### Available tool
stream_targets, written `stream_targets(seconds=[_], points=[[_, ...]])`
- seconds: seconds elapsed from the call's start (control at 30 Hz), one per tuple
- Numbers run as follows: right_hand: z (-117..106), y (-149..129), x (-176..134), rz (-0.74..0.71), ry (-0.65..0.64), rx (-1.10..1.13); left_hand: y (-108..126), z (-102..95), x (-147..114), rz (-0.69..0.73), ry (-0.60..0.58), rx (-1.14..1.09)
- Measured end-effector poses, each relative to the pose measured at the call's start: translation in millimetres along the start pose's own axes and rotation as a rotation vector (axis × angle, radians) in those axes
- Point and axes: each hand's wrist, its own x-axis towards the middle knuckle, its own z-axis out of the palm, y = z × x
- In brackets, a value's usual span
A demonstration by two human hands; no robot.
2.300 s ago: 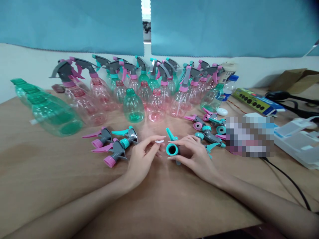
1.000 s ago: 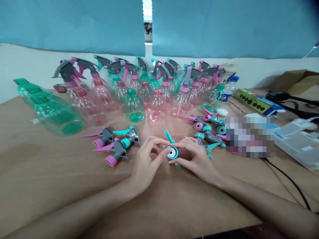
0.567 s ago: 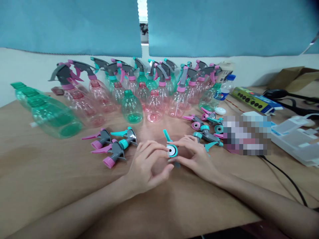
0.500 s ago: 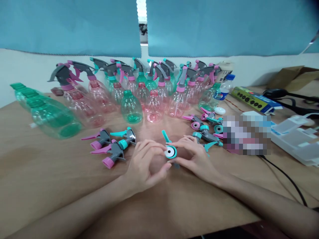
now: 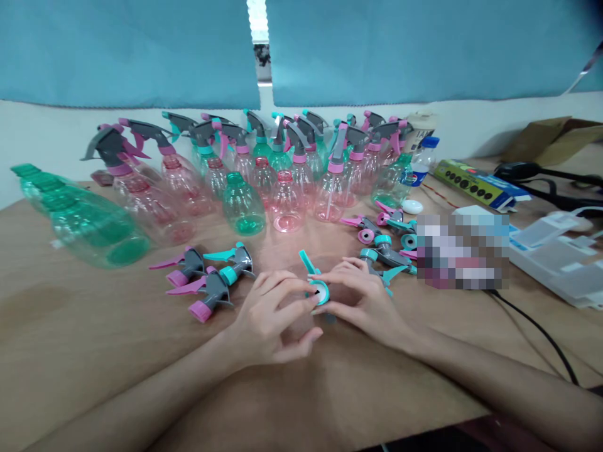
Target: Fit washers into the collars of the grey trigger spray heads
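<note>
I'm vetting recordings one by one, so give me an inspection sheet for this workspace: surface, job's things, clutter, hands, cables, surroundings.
Surface: brown table, darker patch at left.
Job's things: teal-and-grey plastic spray head, round white disc inside its collar; clear pink and green plastic bottles behind.
Clutter: yellow-and-blue cardboard box, translucent plastic case, brown carton, all at right.
Hands: right hand grips the spray head; left hand touches the disc, thumb apart.
Cables: black cable curving across the table's right side.
Surroundings: blue cloth hanging before a white wall.

Left hand (image 5: 269,317) loosely open, right hand (image 5: 360,300) pinching.
</note>
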Motion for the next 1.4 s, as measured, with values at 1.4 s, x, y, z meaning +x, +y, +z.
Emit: stream_targets(seconds=[1.4], points=[[6.4, 0.7, -8.1, -0.123, -0.013, -0.009, -0.7, 2.7, -2.6, 0.03, 0.031, -0.144]])
